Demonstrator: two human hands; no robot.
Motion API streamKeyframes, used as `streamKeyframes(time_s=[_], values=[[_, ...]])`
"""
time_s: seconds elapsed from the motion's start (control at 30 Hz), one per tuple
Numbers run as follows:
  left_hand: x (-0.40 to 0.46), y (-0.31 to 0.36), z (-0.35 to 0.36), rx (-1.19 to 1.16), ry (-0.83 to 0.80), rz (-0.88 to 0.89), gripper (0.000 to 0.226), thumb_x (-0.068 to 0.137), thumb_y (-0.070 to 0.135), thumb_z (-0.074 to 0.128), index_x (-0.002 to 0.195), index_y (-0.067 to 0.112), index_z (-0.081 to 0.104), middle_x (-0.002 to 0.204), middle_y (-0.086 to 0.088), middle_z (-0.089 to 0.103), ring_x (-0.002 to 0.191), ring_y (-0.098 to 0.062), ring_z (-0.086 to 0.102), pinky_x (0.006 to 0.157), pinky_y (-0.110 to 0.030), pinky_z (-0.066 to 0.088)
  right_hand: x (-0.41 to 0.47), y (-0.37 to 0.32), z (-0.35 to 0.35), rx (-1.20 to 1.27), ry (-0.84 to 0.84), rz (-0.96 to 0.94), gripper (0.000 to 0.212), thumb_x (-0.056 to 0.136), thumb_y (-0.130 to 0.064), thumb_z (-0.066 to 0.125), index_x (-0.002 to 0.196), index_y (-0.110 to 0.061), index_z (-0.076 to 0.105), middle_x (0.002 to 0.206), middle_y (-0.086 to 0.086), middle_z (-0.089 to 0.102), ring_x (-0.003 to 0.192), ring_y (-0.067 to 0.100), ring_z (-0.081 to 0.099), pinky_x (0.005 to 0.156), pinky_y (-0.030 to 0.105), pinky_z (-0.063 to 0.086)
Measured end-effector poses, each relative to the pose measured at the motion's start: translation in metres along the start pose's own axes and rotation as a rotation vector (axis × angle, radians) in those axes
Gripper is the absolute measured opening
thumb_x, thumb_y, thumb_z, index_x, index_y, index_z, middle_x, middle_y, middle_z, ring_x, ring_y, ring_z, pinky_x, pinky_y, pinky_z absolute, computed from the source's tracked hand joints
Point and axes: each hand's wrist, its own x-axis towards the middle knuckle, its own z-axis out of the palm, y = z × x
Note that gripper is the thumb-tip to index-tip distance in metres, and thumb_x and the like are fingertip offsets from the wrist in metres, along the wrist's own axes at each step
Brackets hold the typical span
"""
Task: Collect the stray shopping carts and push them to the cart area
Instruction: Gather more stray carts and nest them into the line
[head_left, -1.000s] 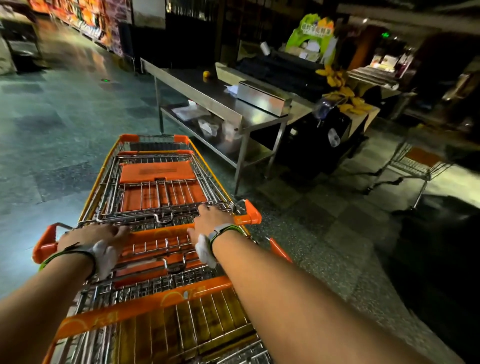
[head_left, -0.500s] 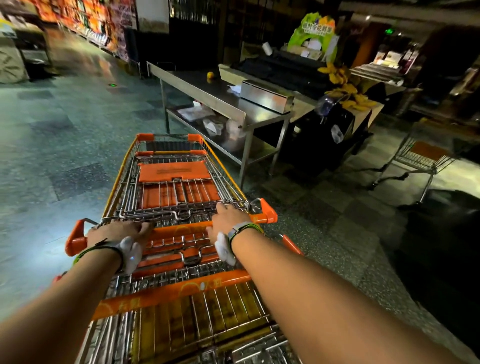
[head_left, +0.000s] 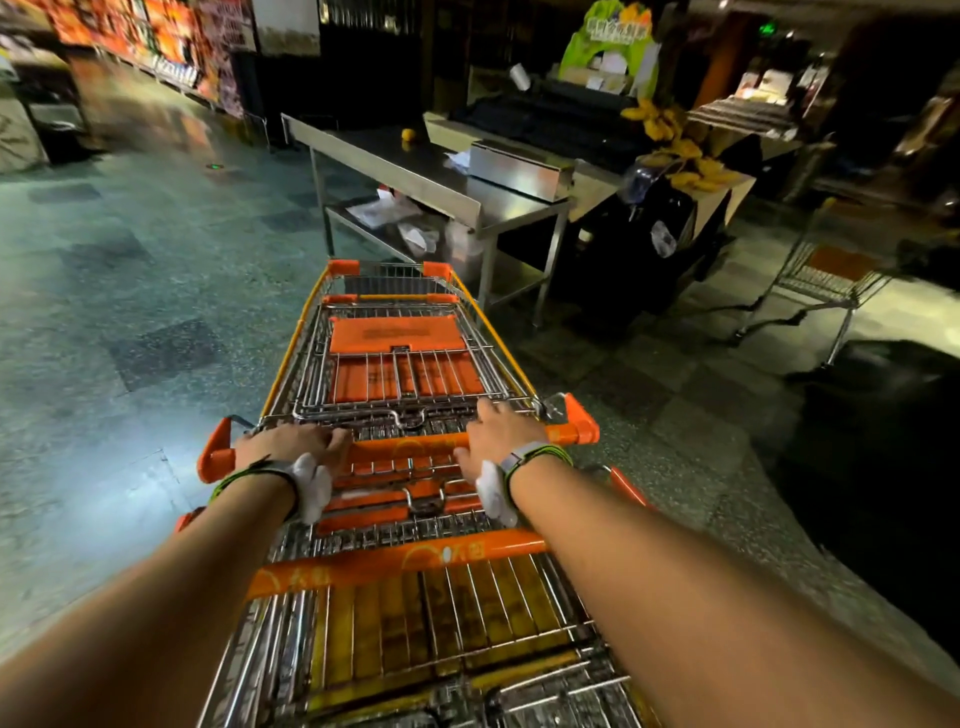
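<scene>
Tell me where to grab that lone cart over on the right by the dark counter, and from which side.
Judging by its pose, take the stray cart by its handle end, coming from whichever side that handle faces; the dim light hides which end that is. Its basket is wire with an orange panel, poor to grip. Both the left hand and right hand now grip the nested carts' orange handle.

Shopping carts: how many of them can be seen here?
3, perhaps more. A front cart and a rear cart are nested, with both hands on the front cart's handle. A stray cart stands far right. Others may be nested unseen.
</scene>
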Motion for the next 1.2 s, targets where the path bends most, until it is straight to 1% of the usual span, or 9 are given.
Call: streamKeyframes(time_s=[0.1,0.4,0.5,0.6,0.67,0.77,1.0,1.1,1.2], values=[[-0.02,0.014,0.004,0.002,0.007,0.025,0.036,0.103,0.031,0.042,0.068,0.029,0.033,0.072,0.005,0.055,0.076,-0.018,0.062,0.084,-0.043,0.055,-0.029,0.009,0.009,-0.046,0.0,0.014,0.042,0.105,-0.041,0.04,0.131,-0.013,0.058,0.147,0.007,0.031,0.134,0.032,0.036,0.094,0.049,0.044],[-0.049,0.043,0.008,-0.008,0.037,0.141,0.028,0.105,0.036,0.035,0.077,0.034,0.035,0.078,0.007,0.058,0.077,-0.015,0.063,0.082,-0.038,0.056,-0.093,0.033,0.014,-0.026,-0.011,0.066,0.048,0.103,-0.045,0.041,0.133,-0.011,0.055,0.145,0.008,0.034,0.134,0.03,0.036,0.095,0.048,0.045],[-0.047,0.049,0.007,-0.038,0.033,0.154,0.028,0.105,0.036,0.036,0.077,0.035,0.036,0.078,0.007,0.06,0.073,-0.014,0.062,0.08,-0.038,0.057,-0.1,0.039,0.012,-0.035,-0.01,0.066,0.057,0.1,-0.053,0.04,0.133,-0.009,0.054,0.145,0.01,0.033,0.134,0.03,0.035,0.095,0.048,0.046],[-0.038,0.054,0.001,-0.048,0.005,0.179,0.03,0.105,0.042,0.033,0.079,0.034,0.045,0.076,0.006,0.061,0.071,-0.015,0.061,0.083,-0.042,0.056,-0.103,0.044,0.005,-0.065,-0.015,0.087,0.062,0.099,-0.058,0.038,0.134,-0.008,0.052,0.146,0.012,0.033,0.134,0.031,0.035,0.094,0.047,0.047],[-0.035,0.054,0.002,-0.085,-0.006,0.154,0.043,0.103,0.052,0.028,0.079,0.028,0.055,0.071,0.005,0.061,0.068,-0.015,0.06,0.088,-0.042,0.053,-0.108,0.043,0.006,-0.061,-0.048,0.101,0.063,0.1,-0.058,0.036,0.135,-0.008,0.05,0.146,0.012,0.032,0.134,0.031,0.035,0.09,0.045,0.045],[-0.03,0.056,0.003,-0.114,-0.001,0.152,0.051,0.101,0.057,0.025,0.077,0.025,0.058,0.068,0.005,0.061,0.066,-0.015,0.059,0.087,-0.038,0.051,-0.114,0.044,0.006,-0.06,-0.046,0.106,0.065,0.1,-0.059,0.035,0.138,-0.008,0.048,0.148,0.013,0.031,0.135,0.031,0.034,0.092,0.046,0.045],[-0.034,0.062,0.003,-0.06,-0.006,0.217,0.044,0.102,0.05,0.028,0.077,0.025,0.054,0.069,0.003,0.062,0.065,-0.016,0.06,0.074,-0.034,0.049,-0.125,0.046,0.007,-0.051,-0.076,0.138,0.068,0.099,-0.063,0.034,0.138,-0.008,0.047,0.148,0.012,0.029,0.135,0.031,0.032,0.095,0.047,0.046],[-0.036,0.065,0.0,-0.042,-0.028,0.25,0.039,0.104,0.046,0.029,0.079,0.027,0.051,0.075,0.002,0.062,0.071,-0.016,0.061,0.082,-0.038,0.05,-0.13,0.045,0.008,-0.049,-0.066,0.153,0.069,0.099,-0.063,0.033,0.139,-0.008,0.046,0.15,0.012,0.028,0.137,0.031,0.031,0.094,0.047,0.046],[-0.039,0.068,-0.001,0.012,-0.03,0.283,0.024,0.105,0.038,0.036,0.086,0.032,0.049,0.081,0.007,0.059,0.083,-0.017,0.062,0.089,-0.043,0.048,-0.135,0.044,0.008,-0.061,-0.069,0.179,0.069,0.1,-0.062,0.032,0.14,-0.008,0.045,0.15,0.013,0.027,0.136,0.031,0.031,0.093,0.046,0.046]])
